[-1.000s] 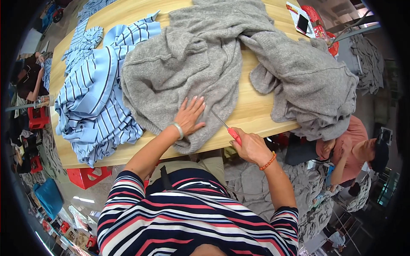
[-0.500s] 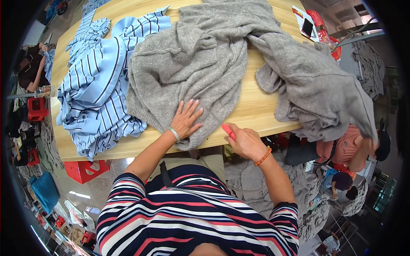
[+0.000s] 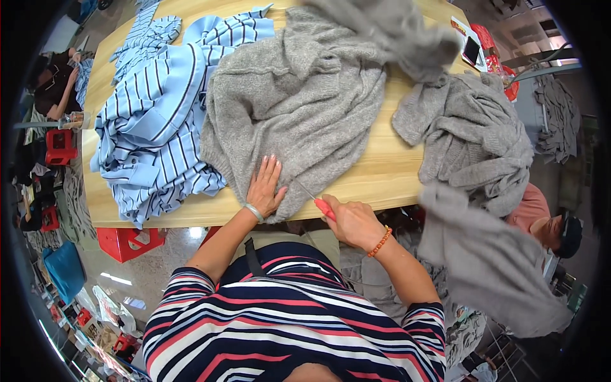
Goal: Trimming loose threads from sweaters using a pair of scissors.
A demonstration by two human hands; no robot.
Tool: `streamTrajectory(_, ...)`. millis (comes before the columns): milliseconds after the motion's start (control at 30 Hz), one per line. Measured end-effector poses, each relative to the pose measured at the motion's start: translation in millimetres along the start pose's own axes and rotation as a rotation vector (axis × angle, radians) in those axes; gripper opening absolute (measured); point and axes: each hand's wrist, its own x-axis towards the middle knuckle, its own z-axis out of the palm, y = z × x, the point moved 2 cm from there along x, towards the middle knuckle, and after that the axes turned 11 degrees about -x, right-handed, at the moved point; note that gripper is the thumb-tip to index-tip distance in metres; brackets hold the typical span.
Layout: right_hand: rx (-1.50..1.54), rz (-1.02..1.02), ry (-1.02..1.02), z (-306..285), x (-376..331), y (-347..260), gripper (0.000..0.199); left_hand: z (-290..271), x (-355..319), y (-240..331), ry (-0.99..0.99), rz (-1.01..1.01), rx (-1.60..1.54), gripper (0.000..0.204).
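My left hand (image 3: 266, 193) lies flat on the lower edge of a grey knit garment (image 3: 305, 108), fingers stretched out and pointing away from me. To its right, my right hand (image 3: 356, 224) is closed round the red handle of a thin-shafted tool (image 3: 324, 208). The slim metal shaft points up and left, its tip at the grey knit near my left hand. Whether the tip pierces the fabric or rests on it, I cannot tell. What kind of tool it is does not show clearly.
Blue striped garments (image 3: 153, 121) are heaped on the left of the wooden table (image 3: 398, 175). More grey knits (image 3: 477, 134) lie at the right. A blurred grey garment (image 3: 496, 261) hangs in the air beside a person in a dark cap (image 3: 568, 234). A phone (image 3: 471, 51) lies far right.
The tool's shaft has come to the grey knit as my right hand moved slightly left. One grey garment at the right has swung down off the pile; another sweeps across the far side.
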Motion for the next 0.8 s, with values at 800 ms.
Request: streamTrajectory(800, 0.064, -0.027, 0.008, 15, -15, 16, 0.034, -46, 4, 23, 0.337, -0.143, 0.382, 0.043)
